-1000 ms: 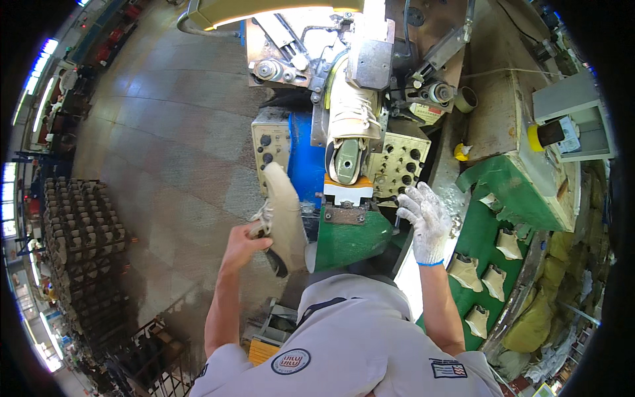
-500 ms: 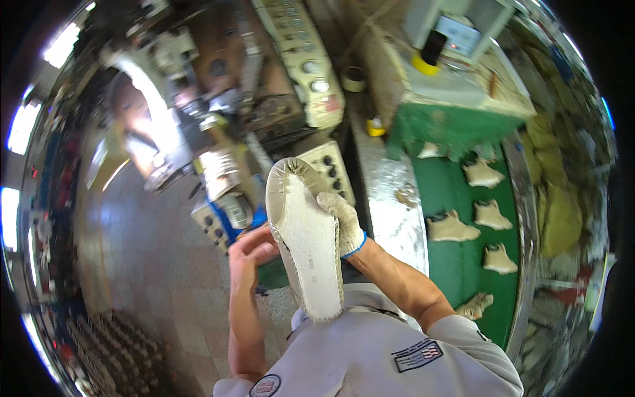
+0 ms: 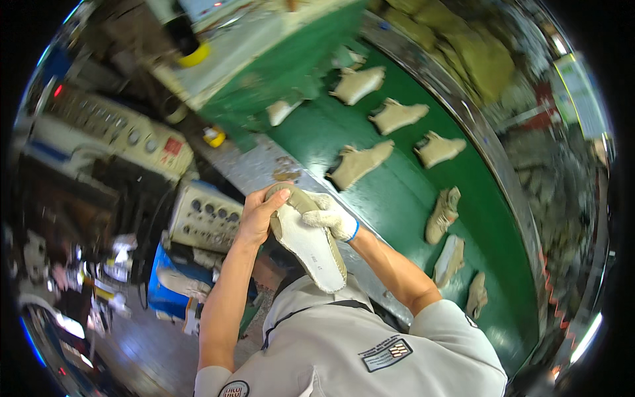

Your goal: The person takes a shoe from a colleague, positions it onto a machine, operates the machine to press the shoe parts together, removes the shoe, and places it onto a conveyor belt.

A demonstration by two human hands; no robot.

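Holding a shoe (image 3: 306, 238) between both hands just left of the frame's centre, the person has it turned sole-side up, so its pale, flat bottom faces the camera and its tan upper shows only along the far edge. The left hand (image 3: 259, 215), bare, grips the toe end from the left, with the fingers curled over the top rim and the thumb pressed against the tan edge. The right hand (image 3: 329, 216), in a white knit glove with a blue cuff, closes on the same end from the right, its fingers wrapped around the upper. The shoe's heel end points down toward the person's grey shirt (image 3: 344, 351) at the bottom of the frame. Behind the hands, a green conveyor belt (image 3: 403, 192) sweeps from upper centre to lower right, bounded on its right by a curved metal rail (image 3: 503, 178). Several tan shoes lie on it, well apart from one another: one (image 3: 360, 163) near the hands, others (image 3: 397, 116) further up, and more (image 3: 443, 215) down the right side. At the upper left stands a green machine (image 3: 278, 73) with a yellow knob (image 3: 195, 54), and below it, at middle left, a cream control box (image 3: 206, 217) with round dials.
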